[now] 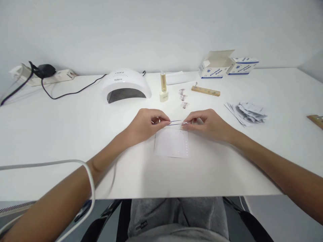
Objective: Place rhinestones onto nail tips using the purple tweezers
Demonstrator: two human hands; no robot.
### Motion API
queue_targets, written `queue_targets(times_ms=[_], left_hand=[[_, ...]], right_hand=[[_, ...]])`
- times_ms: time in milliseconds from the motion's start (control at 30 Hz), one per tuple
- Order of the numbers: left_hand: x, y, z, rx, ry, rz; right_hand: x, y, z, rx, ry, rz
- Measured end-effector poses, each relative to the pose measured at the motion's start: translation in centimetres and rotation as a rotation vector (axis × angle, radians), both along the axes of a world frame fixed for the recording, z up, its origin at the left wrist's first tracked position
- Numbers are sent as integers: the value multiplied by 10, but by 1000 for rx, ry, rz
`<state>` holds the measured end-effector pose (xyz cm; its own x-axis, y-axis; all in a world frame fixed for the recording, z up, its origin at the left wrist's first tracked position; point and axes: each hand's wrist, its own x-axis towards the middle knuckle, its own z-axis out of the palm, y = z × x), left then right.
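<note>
Firstly, in the head view, many things stand on the far part of the white desk (75, 134). A power strip (57, 76) with a black plug (45, 70) is at the far left, a white dome lamp (126, 85) is left of the middle, and just right of it stands a small bottle (163, 89). Three small clear pieces (183, 97) lie beyond the hands, with a wooden strip (205, 91) to their right. Two blue and white boxes (228, 65) are far right, and one of them is open. A pile of torn wrappers (248, 112) lies at the right. Nothing stands between the hands and the camera.

A second wooden piece (316, 120) is cut off by the right edge. A white cable (50, 164) crosses the near left forearm. The print on the boxes is too small to read.

The left hand (146, 125) is pinched on a thin metal tool (176, 122), which lies level and points to the right. The right hand (207, 123) grasps a small shiny piece (185, 123) at the tip of the tool, but its shape is hard to make out. Both are just above the far edge of a white sheet (171, 144) with rows of tiny dots, near the middle of the desk.
</note>
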<state>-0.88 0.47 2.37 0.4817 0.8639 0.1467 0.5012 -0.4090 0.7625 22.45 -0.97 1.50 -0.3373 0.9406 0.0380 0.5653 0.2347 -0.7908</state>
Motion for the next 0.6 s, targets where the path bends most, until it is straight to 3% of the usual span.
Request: queue_targets(times_ms=[400,600], left_hand=[[0,2,-3,42,63,10],[-1,3,5,49,66,51]], right_hand=[[-3,-4,1,73,-21,-27],[-1,-2,-1,61,-23,-26]])
